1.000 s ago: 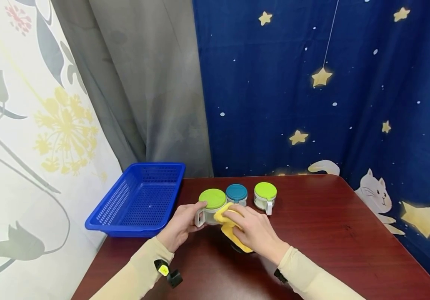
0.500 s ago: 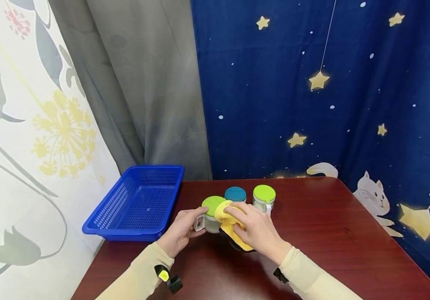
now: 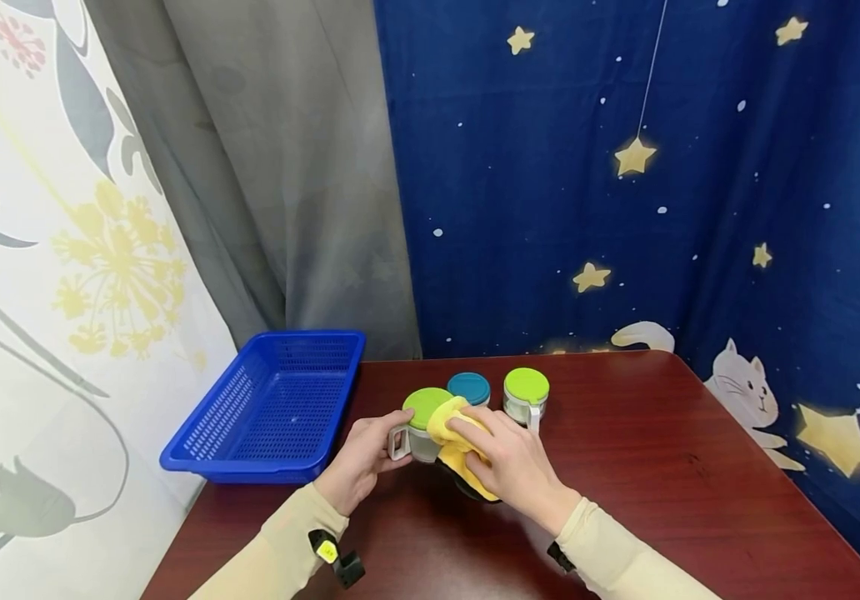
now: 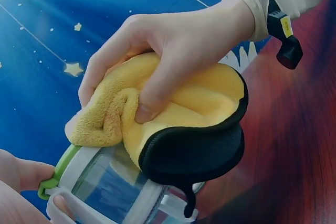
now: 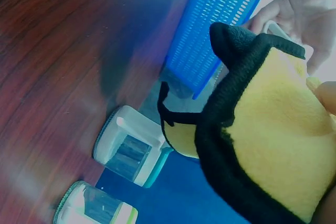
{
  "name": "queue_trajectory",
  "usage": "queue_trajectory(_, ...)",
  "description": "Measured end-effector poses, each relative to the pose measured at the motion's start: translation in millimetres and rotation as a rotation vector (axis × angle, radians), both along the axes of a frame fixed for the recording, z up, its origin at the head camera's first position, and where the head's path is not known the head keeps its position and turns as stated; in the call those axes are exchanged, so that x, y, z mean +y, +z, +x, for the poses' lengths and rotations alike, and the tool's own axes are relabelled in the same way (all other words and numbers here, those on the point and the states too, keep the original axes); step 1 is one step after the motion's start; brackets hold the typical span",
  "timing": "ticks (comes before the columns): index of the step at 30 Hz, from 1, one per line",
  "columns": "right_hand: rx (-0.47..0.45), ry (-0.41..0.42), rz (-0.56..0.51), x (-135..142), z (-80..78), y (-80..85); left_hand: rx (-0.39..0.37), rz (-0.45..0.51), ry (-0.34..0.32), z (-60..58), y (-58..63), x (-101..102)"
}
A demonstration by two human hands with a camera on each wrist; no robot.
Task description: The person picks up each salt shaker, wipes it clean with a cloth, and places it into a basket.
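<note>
My left hand (image 3: 362, 458) holds a clear jar (image 3: 424, 447) by its white handle, the thumb at the edge of its green lid (image 3: 427, 405). In my right hand (image 3: 514, 463) is a bunched yellow cloth (image 4: 181, 98) with a dark edge, pinched between thumb and fingers. The cloth lies against the jar's side and lid rim in the left wrist view. Part of the jar (image 4: 113, 182) is hidden behind the cloth. Just behind stands a jar with a blue lid (image 3: 469, 387), and to its right another jar with a green lid (image 3: 526, 385).
A blue perforated basket (image 3: 188, 461) stands at the left of the dark red-brown table (image 3: 625, 467). Grey and star-patterned blue curtains (image 3: 505, 208) hang behind the table. A white patterned curtain (image 3: 25, 400) lines the left side.
The held jar has come slightly nearer and lower, away from the blue-lidded jar, with both hands still on jar and cloth. The cloth has shifted a little against it.
</note>
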State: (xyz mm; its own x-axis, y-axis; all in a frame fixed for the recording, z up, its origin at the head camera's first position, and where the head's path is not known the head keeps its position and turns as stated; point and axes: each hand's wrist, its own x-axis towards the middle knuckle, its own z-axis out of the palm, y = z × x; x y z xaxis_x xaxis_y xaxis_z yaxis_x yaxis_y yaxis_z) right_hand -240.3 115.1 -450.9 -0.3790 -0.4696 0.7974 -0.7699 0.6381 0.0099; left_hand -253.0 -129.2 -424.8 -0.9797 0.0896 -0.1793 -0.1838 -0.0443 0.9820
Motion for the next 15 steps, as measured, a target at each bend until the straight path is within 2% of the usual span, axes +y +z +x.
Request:
queue_trajectory(7, 0.033, -0.004, 0.002, 0, 1.7, -5.0, -0.006, 0.020, 0.006, 0.9, 1.5, 0)
queue_trajectory(15, 0.015, 0.027, 0.071, 6, 2.7, -10.8, -0.006, 0.072, 0.015, -2.4, 8.2, -1)
